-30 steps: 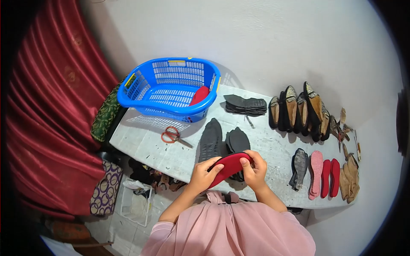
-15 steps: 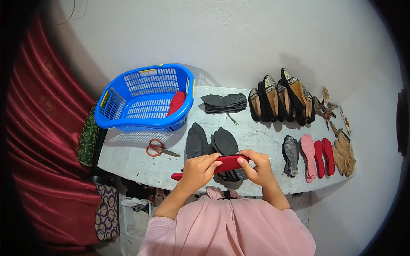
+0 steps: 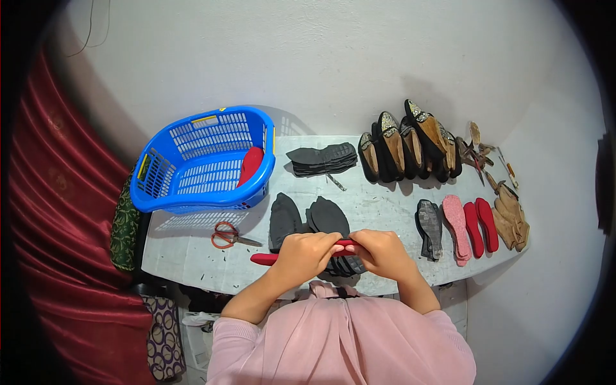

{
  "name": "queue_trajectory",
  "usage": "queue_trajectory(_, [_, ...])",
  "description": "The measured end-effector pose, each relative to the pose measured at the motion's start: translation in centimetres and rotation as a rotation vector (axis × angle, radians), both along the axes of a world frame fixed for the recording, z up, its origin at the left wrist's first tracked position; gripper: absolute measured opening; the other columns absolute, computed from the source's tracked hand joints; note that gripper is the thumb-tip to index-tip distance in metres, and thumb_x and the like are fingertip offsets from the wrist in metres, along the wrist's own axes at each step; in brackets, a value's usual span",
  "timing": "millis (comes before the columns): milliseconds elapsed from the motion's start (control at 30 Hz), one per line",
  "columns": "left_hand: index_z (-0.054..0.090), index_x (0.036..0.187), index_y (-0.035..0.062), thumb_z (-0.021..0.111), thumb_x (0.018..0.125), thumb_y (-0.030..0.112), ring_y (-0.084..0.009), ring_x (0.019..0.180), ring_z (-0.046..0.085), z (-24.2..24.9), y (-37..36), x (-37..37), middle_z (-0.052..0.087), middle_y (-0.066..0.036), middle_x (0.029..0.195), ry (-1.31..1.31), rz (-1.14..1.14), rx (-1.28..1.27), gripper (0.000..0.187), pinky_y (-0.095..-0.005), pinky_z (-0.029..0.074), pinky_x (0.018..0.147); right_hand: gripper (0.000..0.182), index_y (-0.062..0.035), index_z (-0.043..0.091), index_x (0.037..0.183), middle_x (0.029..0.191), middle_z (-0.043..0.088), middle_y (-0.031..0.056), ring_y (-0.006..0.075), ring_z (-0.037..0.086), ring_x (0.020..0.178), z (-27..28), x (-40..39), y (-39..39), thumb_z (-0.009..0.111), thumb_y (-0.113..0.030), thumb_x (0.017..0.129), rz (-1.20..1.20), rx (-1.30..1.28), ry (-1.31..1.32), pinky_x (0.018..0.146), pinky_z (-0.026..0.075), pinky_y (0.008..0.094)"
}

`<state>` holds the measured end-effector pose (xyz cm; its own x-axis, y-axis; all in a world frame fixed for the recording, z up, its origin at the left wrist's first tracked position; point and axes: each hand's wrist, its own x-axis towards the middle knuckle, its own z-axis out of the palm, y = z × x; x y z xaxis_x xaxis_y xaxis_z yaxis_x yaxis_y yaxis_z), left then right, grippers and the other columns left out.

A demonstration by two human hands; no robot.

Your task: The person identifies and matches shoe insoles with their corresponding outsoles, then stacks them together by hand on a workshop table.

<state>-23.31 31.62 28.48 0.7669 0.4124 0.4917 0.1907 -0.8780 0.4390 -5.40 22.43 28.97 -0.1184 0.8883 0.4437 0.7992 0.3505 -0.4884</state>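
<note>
The red insole (image 3: pixel 264 259) is pinched edge-on by the left hand (image 3: pixel 305 252) and right hand (image 3: pixel 382 251) above black soles (image 3: pixel 308 220).

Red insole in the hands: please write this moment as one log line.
left hand grip: red insole | right hand grip: same insole | under: black soles | table

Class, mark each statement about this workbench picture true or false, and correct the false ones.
1. Both hands, left hand and right hand, grip the red insole. True.
2. The blue basket holds nothing. False: a red piece lies inside.
3. The scissors lie on the table in front of the basket. True.
4. The finished shoes sit inside the basket. False: they stand in a row by the wall.
</note>
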Motion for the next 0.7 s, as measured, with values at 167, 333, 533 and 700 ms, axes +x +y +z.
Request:
queue_trajectory(167, [0.063, 0.094, 0.0078, 0.059, 0.082, 0.032, -0.0256, 0.066, 0.062, 1.5, 0.4, -1.0, 0.064, -0.009, 0.076, 0.222, 0.063, -0.1, 0.027, -0.0365, 0.047, 0.056, 0.014, -0.0001, 0.061, 0.087, 0.07, 0.06, 0.0126, 0.026, 0.057, 0.055, -1.3, 0.1, -0.2, 0.066, -0.008, 0.077, -0.061, 0.048, 0.166, 0.05, 0.043, 0.0312])
queue_trajectory(333, [0.065, 0.089, 0.0083, 0.061, 0.08, 0.033, -0.0232, 0.067, 0.062, 1.2, 1.5, -3.1, 0.065, -0.006, 0.074, 0.177, 0.131, -0.01, 0.027, -0.0353, 0.045, 0.059, 0.016, -0.003, 0.062, 0.088, 0.07, 0.062, 0.0116, 0.0255, 0.06, 0.057, -1.8, 1.5, -0.9, 0.064, -0.017, 0.08, -0.2, -0.07, 0.257, 0.051, 0.045, 0.0315])
queue_trajectory(533, [0.067, 0.085, 0.0082, 0.066, 0.076, 0.027, -0.02, 0.062, 0.061, 0.7, 1.1, -2.2, 0.065, -0.004, 0.071, 0.225, 0.095, 0.185, 0.021, -0.0327, 0.042, 0.054, 0.019, -0.005, 0.06, 0.084, 0.068, 0.061, 0.0097, 0.0269, 0.059, 0.057, -0.3, 2.0, -0.2, 0.065, -0.022, 0.078, -0.103, -0.272, -0.108, 0.051, 0.044, 0.0346])
queue_trajectory(700, [0.066, 0.084, 0.0095, 0.065, 0.077, 0.027, -0.0198, 0.059, 0.06, 0.8, 1.1, -1.1, 0.064, -0.003, 0.068, 0.267, 0.05, 0.218, 0.019, -0.0325, 0.042, 0.053, 0.02, -0.0075, 0.058, 0.087, 0.066, 0.06, 0.0086, 0.0286, 0.06, 0.06, -1.8, 0.7, 1.1, 0.064, -0.024, 0.079, -0.003, -0.225, -0.176, 0.051, 0.044, 0.0374])
